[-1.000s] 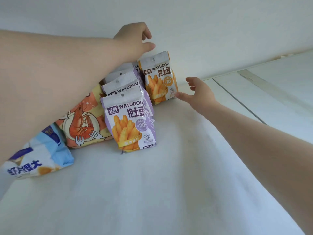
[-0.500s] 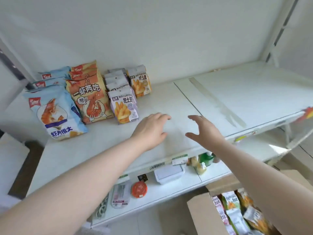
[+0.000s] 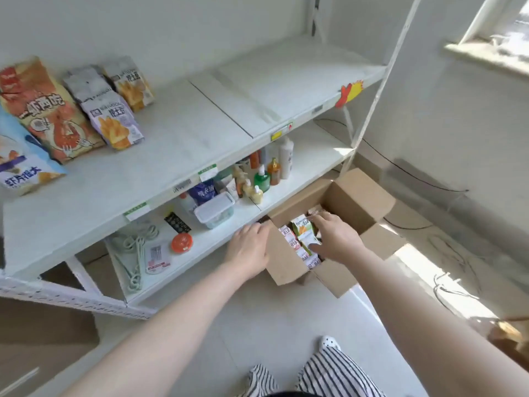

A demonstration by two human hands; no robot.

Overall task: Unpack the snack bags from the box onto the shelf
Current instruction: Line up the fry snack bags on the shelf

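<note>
White floor carries the box [image 3: 355, 202]; right hand [image 3: 336, 237], fingers spread wide, rests on snack bags [image 3: 303, 239], nearer than left hand [image 3: 250, 249].

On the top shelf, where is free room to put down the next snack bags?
The top shelf is bare from the orange potato-stick bag and purple potato-stick bag rightward to the shelf post. The left end is crowded: the shrimp bag and blue bag fill it.

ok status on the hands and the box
Left hand open on box flap. Right hand open, on snack bags inside. Nothing gripped. Nothing in the way.
</note>
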